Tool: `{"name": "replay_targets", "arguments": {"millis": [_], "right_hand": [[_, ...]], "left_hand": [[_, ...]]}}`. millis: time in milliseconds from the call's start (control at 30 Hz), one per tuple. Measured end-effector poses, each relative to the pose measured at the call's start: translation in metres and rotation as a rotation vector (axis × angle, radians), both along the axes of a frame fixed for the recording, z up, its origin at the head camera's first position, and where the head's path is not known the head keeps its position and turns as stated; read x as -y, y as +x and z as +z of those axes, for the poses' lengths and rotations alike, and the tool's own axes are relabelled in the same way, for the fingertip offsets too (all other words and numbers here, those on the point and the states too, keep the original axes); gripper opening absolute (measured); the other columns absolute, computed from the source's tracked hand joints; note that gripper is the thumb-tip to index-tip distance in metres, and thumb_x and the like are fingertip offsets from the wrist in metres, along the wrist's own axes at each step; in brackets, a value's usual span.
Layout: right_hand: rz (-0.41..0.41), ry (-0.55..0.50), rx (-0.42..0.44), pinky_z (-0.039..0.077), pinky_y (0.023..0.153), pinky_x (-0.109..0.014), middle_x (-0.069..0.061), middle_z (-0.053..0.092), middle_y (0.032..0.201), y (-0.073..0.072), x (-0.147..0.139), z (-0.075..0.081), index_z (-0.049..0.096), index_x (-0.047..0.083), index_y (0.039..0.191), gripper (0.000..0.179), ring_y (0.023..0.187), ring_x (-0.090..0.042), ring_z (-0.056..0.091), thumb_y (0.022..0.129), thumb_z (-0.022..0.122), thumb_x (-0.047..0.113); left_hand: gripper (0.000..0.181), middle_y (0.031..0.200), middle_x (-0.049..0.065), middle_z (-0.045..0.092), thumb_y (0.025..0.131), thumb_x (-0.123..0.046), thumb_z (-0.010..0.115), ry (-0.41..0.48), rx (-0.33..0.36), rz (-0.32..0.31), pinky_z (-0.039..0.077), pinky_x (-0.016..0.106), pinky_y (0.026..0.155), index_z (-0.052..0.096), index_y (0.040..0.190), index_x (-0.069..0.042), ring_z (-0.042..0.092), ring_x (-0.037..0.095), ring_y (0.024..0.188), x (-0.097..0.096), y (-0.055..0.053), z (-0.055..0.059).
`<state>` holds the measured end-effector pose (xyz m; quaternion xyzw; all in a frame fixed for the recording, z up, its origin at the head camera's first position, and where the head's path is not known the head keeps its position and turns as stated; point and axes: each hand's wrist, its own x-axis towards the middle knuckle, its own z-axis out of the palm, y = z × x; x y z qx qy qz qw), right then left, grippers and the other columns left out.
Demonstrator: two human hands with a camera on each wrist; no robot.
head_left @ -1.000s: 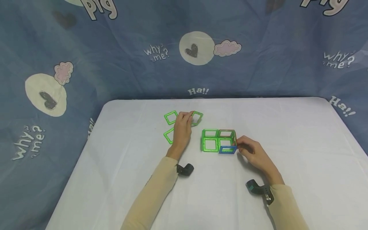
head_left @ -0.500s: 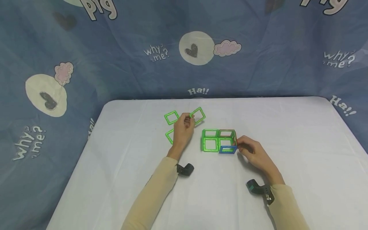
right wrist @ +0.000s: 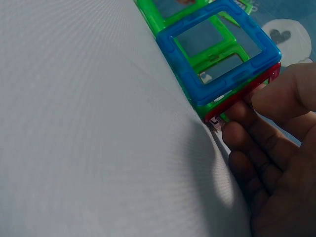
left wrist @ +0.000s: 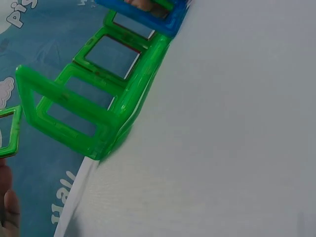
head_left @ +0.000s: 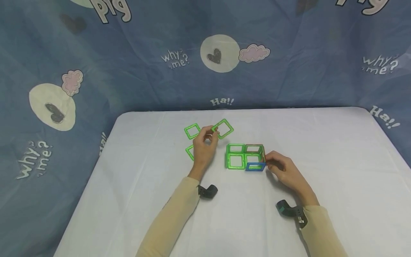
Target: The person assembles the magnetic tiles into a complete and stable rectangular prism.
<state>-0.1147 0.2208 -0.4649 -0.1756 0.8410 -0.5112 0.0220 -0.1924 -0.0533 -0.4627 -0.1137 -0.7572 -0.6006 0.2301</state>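
Note:
In the head view my left hand (head_left: 204, 151) pinches a green square magnetic tile (head_left: 229, 124) between thumb and fingers, its open frame tilted above the table. To its right stands a two-section build of see-through square tiles, mostly green (head_left: 245, 160). A blue tile (right wrist: 239, 81) leans outward at the near right side, and a red tile (right wrist: 242, 98) forms the right end. My right hand (head_left: 285, 169) holds that red end, thumb by its upper corner and the other fingers curled below. The left wrist view shows a green tile (left wrist: 69, 101) slanting out at the build's other end.
Two loose green tiles lie left of my left hand: one farther back (head_left: 190, 126), the other (head_left: 188, 154) partly hidden behind the hand. A white cloth (head_left: 244, 214) covers the table. Behind it hangs a blue printed curtain (head_left: 144, 82).
My left hand has lifted the green tile and turned it, so it now shows as a tilted square farther right. The right hand and the build stay in place.

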Motion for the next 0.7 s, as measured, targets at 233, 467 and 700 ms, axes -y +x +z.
{"name": "replay_targets", "arguments": {"millis": [233,467,700], "right_hand": [[-0.001,0.000,-0.014,0.043,0.089,-0.009,-0.009,0.066,0.105,-0.001,-0.001,-0.001,0.065,0.003,0.106,0.028,0.094,0.002,0.057,0.084,0.054,-0.009],[-0.004,-0.004,-0.006,0.043,0.090,-0.009,-0.008,0.067,0.105,-0.001,0.000,-0.001,0.065,0.004,0.105,0.028,0.095,0.002,0.057,0.084,0.053,-0.009],[-0.010,0.006,-0.011,0.043,0.090,-0.008,-0.008,0.067,0.104,0.000,0.000,-0.002,0.065,0.004,0.105,0.028,0.095,0.002,0.057,0.084,0.053,-0.009]], "left_hand": [[0.018,0.091,0.024,0.068,0.086,0.004,0.057,0.031,-0.002,-0.093,0.047,0.017,0.067,0.061,0.103,0.010,0.060,0.015,0.078,-0.004,0.021,0.026],[0.018,0.089,0.019,0.069,0.087,0.004,0.056,-0.014,-0.002,-0.143,0.049,0.021,0.068,0.062,0.103,0.008,0.059,0.016,0.074,-0.006,0.031,0.030],[0.016,0.087,0.020,0.068,0.087,0.007,0.056,-0.011,-0.039,-0.193,0.049,0.019,0.069,0.062,0.102,0.009,0.060,0.017,0.076,-0.006,0.038,0.030]]}}
